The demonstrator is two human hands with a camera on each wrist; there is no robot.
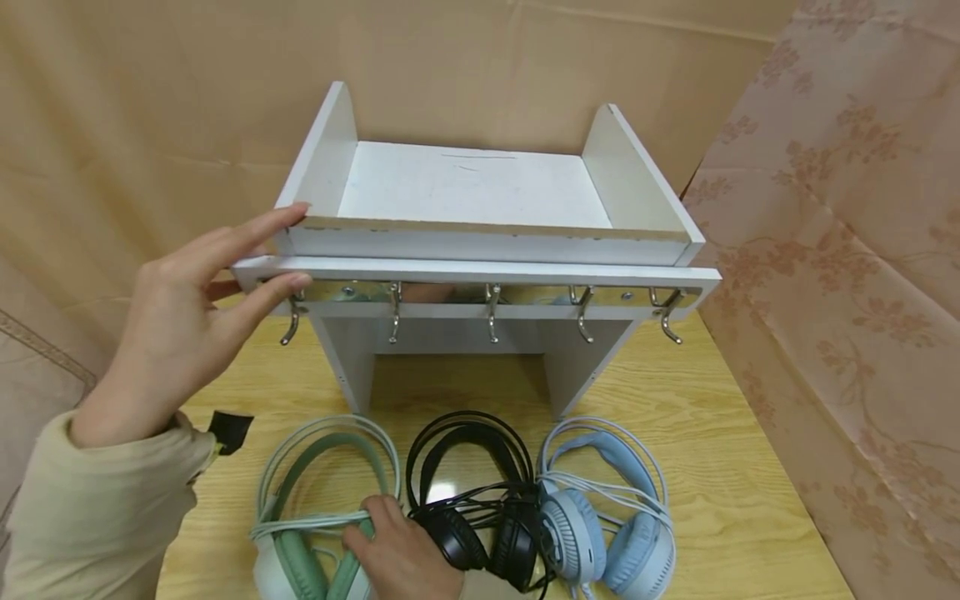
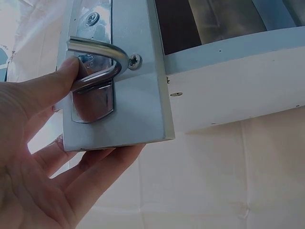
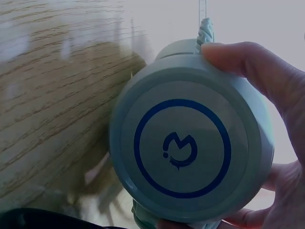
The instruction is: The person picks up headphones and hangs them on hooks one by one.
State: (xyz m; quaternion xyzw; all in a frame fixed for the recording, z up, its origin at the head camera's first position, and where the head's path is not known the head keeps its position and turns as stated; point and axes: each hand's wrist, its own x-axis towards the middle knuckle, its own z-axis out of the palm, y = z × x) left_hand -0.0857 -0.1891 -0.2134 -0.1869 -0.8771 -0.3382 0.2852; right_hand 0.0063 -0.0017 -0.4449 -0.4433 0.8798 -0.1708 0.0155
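My left hand (image 1: 183, 312) holds the left end of the white hook rail (image 1: 465, 271) on the front of a white shelf unit (image 1: 472, 187). In the left wrist view the thumb lies by the end metal hook (image 2: 102, 50), and the other fingers go behind and under the board. Below, my right hand (image 1: 408, 550) grips the right ear cup of the green headphones (image 1: 291, 558), which lie on the table. The right wrist view shows the thumb and fingers around the rim of that cup (image 3: 183, 171), which bears a blue ring and logo.
Black headphones (image 1: 453, 537) and light blue headphones (image 1: 573, 533) lie to the right, their cables bundled around them. Several hooks line the rail above the wooden table (image 1: 712, 467). Beige cloth (image 1: 480, 75) hangs behind, and flowered pink cloth (image 1: 847, 275) at the right.
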